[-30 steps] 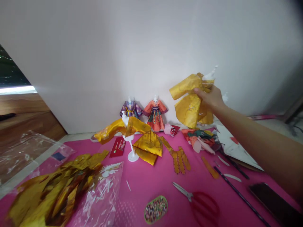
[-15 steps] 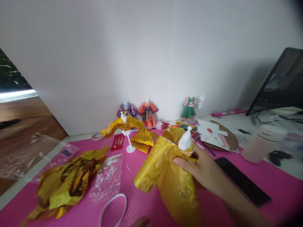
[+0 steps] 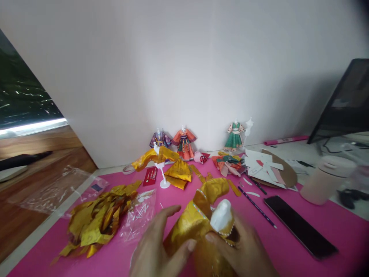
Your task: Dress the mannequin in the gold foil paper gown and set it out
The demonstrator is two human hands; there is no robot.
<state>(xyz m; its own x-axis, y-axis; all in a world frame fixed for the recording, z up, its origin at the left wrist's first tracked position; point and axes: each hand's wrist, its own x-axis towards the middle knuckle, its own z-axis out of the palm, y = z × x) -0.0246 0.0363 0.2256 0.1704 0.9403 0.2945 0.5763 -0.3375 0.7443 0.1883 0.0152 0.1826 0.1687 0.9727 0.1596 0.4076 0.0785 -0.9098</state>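
Note:
Low in the middle is a small gold brocade doll dress (image 3: pixel 190 221) with bead-like trim, on a white doll mannequin (image 3: pixel 221 215) whose rounded white top sticks out. My right hand (image 3: pixel 245 246) grips it from the right, thumb across the front of the cloth. On the other side my left hand (image 3: pixel 158 246) has its thumb and forefinger spread around the gold sleeve. Its thumb tip overlaps the fabric; whether it touches is unclear. The lower part of the dress runs out of view.
A gold top hangs on a white stand (image 3: pixel 163 181) beside folded gold cloth (image 3: pixel 179 173). Gold scraps (image 3: pixel 98 219) and a clear bag (image 3: pixel 138 219) lie left. To the right are a pencil (image 3: pixel 258 207), a phone (image 3: pixel 300 227) and a bottle (image 3: pixel 325 179). Dressed doll forms (image 3: pixel 184 142) line the wall.
My left hand has come up from the bottom edge to the dress. The dress, in my right hand, sits lower and more tilted. The view has shifted slightly.

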